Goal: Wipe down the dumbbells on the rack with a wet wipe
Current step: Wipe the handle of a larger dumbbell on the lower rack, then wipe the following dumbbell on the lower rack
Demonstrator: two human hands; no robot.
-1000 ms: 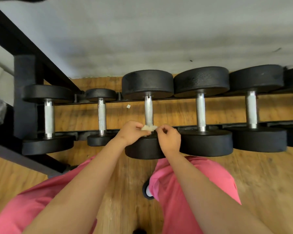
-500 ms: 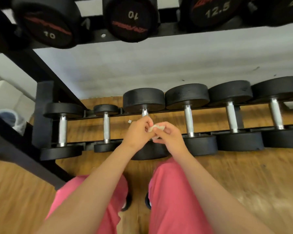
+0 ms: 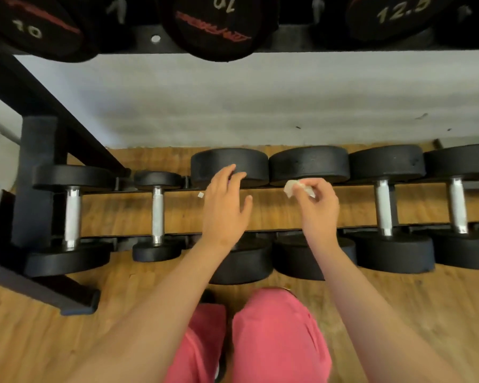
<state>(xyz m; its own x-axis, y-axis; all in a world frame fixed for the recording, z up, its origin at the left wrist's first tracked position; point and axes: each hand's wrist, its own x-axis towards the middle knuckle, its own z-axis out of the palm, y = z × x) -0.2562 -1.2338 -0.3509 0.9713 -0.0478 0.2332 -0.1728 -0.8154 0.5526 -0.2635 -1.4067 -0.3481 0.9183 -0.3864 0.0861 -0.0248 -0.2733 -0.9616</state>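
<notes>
Head view: wet wipe (image 3: 293, 187), a small white crumpled wad, is pinched between thumb and fingertips of my right hand (image 3: 320, 208), with the other fingers curled in. The wad sits over the gap between the rails, just in front of the far head of the fourth dumbbell (image 3: 309, 164) from the left on the bottom tier. My hand hides that handle, and I can't tell if the wipe touches anything.

My left hand (image 3: 224, 208) holds nothing. Its fingers are spread and loosely straight, palm down over the handle of the third dumbbell (image 3: 230, 164), fingertips at its far head. Contact unclear.

Same tier:
- first dumbbell (image 3: 72, 214) and the smaller second dumbbell (image 3: 157, 214) lie to the left.
- fifth dumbbell (image 3: 384, 208) and sixth dumbbell (image 3: 456, 208) lie to the right.
- All have black round heads and bare metal handles, lie across the two rails, and none is touched.

The rack (image 3: 39, 150) is black, with its upright post at left. The upper-tier dumbbells (image 3: 221, 23) run along the top edge, ends facing me, marked 10, 10 and 12.5.

A tiny white scrap (image 3: 201, 194) lies just left of my left hand. There is wooden floor (image 3: 398, 313) below, pale wall (image 3: 233, 100) behind, and my pink trousers (image 3: 280, 335) at bottom centre.
</notes>
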